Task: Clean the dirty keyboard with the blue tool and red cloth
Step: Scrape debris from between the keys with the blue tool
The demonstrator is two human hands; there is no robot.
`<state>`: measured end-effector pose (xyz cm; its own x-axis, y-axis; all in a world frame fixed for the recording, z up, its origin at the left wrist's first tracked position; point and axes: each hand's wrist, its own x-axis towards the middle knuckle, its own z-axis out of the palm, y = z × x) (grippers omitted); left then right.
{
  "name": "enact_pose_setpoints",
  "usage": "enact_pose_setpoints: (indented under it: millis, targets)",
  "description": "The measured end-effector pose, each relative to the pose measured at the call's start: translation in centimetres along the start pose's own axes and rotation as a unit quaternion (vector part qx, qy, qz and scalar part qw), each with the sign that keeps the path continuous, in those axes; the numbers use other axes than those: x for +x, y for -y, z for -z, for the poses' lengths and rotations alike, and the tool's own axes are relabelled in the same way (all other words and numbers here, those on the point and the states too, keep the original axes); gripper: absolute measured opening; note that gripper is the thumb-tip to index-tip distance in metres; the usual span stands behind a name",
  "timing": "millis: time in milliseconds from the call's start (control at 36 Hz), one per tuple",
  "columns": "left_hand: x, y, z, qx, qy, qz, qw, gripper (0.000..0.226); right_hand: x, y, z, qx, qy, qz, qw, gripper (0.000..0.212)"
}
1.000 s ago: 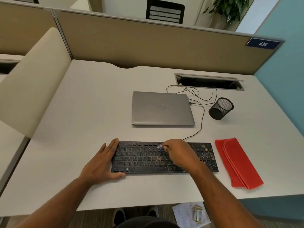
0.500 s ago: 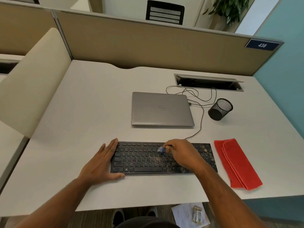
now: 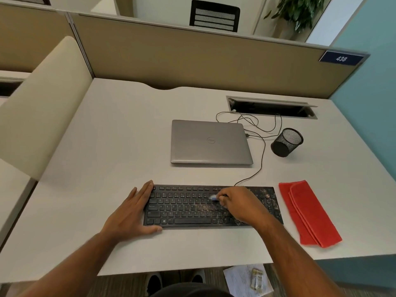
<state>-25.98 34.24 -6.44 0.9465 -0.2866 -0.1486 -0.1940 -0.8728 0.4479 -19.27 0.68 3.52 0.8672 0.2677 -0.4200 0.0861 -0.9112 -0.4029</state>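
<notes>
A black keyboard (image 3: 184,207) lies near the front edge of the desk, with brown dirt specks thick on its right end. My right hand (image 3: 240,205) grips the blue tool (image 3: 213,197), whose blurred tip touches the keys right of the middle. Most of the tool is hidden inside my fingers. My left hand (image 3: 130,213) lies flat with straight fingers against the keyboard's left end, thumb at its front corner. The folded red cloth (image 3: 308,213) rests on the desk just right of the keyboard.
A shut grey laptop (image 3: 210,142) sits behind the keyboard. A black mesh pen cup (image 3: 287,142) and loose cables (image 3: 255,125) are at the back right, near the open cable slot (image 3: 272,108). Partition walls close the back and left. Papers (image 3: 246,279) lie on the floor.
My right hand has shifted the blue tool slightly back and forth over the keys right of the middle. My left hand and the red cloth have stayed put.
</notes>
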Motion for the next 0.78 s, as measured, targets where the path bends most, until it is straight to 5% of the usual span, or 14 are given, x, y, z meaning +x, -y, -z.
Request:
enact_pose_setpoints:
  millis: [167,333,472,778]
  targets:
    - [0.1,0.3,-0.2,0.001,-0.006,0.006,1.0,0.139,0.0,0.1,0.9,-0.013,-0.069,0.014,0.997,0.026]
    - [0.0,-0.2,0.0,-0.006,-0.004,0.003,1.0,0.137,-0.1,-0.7,0.4,-0.01,-0.006,-0.01,1.0,0.025]
    - [0.0,0.0,-0.1,-0.008,-0.008,-0.002,1.0,0.138,-0.1,-1.1,0.4,0.028,-0.067,-0.007,0.997,0.025]
    - [0.2,0.5,-0.6,-0.006,-0.007,0.009,1.0,0.14,-0.4,-0.3,-0.5,0.003,-0.021,0.007,1.0,0.026]
